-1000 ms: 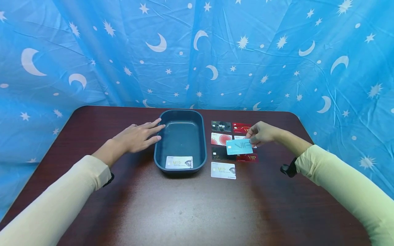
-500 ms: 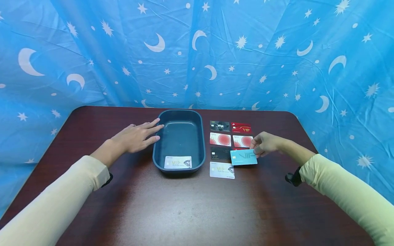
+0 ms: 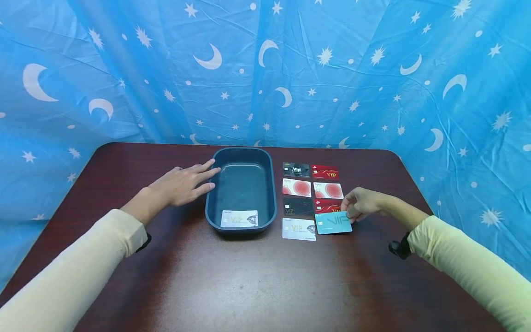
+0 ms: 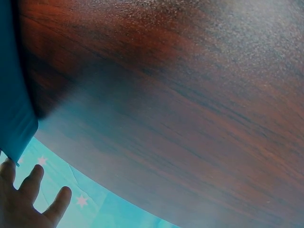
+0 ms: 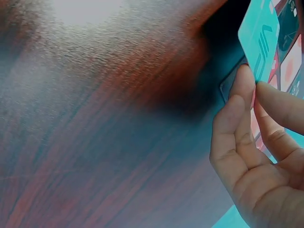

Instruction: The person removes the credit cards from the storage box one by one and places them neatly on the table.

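A teal VIP card [image 3: 333, 223] is pinched at its right edge between the thumb and fingers of my right hand [image 3: 364, 204]. In the right wrist view the teal card [image 5: 261, 40] stands tilted up from the fingertips. It lies just in front of a red VIP card [image 3: 325, 204], overlapping its lower part, and to the right of a white VIP card [image 3: 298, 229]. My left hand [image 3: 176, 186] has its fingers spread, with fingertips on the left rim of a dark blue tray [image 3: 274, 193]. Inside the tray, at its near end, lies another white VIP card [image 3: 239, 219].
Further back lie a dark grey card [image 3: 297, 206], two white cards with pink circles, a black Vip card [image 3: 296, 169] and a second red card [image 3: 325, 172], in two columns. A blue star-and-moon curtain [image 3: 232, 92] hangs behind the brown table [image 3: 249, 286].
My right hand has brought the teal card toward me and slightly right, uncovering the right pink-circle card and part of the red card. My left hand has stayed at the tray.
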The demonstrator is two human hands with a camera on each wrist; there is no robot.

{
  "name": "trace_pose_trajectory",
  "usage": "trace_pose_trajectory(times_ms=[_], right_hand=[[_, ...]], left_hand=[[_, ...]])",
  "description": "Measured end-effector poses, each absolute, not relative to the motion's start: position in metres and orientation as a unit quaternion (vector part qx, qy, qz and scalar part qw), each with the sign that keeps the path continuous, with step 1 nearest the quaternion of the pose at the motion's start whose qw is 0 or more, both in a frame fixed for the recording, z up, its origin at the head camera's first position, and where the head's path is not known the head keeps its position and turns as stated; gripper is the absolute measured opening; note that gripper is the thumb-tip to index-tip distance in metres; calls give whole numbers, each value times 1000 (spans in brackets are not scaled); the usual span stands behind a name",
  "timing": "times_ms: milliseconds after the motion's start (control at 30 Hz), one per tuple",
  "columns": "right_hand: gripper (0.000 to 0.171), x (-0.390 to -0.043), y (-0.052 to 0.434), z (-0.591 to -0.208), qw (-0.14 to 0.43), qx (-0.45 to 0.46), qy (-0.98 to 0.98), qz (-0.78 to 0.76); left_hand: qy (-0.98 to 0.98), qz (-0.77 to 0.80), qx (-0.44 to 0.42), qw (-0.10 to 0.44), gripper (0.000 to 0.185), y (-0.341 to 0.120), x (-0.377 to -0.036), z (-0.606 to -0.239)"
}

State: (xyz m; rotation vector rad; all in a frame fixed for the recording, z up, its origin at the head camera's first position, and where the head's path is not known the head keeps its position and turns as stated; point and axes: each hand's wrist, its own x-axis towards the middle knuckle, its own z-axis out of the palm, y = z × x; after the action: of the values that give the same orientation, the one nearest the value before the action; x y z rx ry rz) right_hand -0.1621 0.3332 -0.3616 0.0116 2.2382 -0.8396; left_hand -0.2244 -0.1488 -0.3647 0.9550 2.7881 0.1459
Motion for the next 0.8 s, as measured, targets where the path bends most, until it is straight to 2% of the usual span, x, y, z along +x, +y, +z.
trace_pose_trajectory(times_ms=[567, 800], right_hand=[[10, -154, 337, -370, 385, 13, 860, -335], [13, -152, 337, -372, 376, 12, 864, -334]], left_hand=[[940, 52, 323, 95, 59, -148, -223, -364], [941, 51, 320, 96, 59, -148, -223, -364]])
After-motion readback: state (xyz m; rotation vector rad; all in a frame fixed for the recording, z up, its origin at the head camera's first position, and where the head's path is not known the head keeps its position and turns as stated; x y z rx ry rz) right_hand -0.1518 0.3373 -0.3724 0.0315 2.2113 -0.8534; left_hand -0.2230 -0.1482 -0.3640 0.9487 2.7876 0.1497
